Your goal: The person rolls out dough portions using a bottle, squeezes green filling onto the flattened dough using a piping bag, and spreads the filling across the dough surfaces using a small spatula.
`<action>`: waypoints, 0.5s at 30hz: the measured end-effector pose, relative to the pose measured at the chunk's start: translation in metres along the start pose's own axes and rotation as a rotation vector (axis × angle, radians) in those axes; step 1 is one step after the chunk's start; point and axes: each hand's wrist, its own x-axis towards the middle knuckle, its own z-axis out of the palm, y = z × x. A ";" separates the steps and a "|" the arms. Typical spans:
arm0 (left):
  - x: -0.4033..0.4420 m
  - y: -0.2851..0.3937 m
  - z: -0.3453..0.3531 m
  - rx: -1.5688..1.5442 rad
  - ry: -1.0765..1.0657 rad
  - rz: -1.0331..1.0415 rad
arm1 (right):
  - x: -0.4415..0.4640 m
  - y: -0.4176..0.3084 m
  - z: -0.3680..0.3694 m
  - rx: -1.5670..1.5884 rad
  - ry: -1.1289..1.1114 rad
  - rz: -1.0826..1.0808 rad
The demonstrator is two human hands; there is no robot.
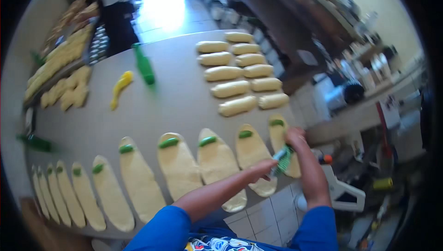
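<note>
"Where are the hands?"

"At the right end of the row. The left hand (262, 170) has its fingers drawn in around a green-and-pale-blue item (284, 161), too blurred to name. The right hand (296, 135) is just above it, over the last dough strip (278, 134). How its fingers stand I can't tell — they are partly turned away and blurred."

"And how would that item handle?"

"Light, I'd judge, and perhaps yielding, though the blur leaves that open. The pale section by the left hand looks the surest place to hold it."

"The strip itself?"

"It lies flat on the table (175, 99), narrow, with a green filling (277, 123) near its far end. I'd expect soft, stretchy dough, easily dented or torn, so I'd lift it by the far edge with flat fingertips rather than pinch it. The filling looks smooth and might slide if pressed."

"The finished-looking rolls (223, 73) beyond?"

"Plump, likely soft too — better cradled from underneath."

"Any writing?"

"None I can read. The shirt (230, 243) carries a colourful print, but it's too small and cut off by the edge; the green bottle (145, 66) shows no legible label."
</note>
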 end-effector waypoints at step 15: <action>-0.313 0.039 -0.149 0.418 0.870 0.792 | -0.098 -0.255 -0.078 1.982 -0.456 -0.543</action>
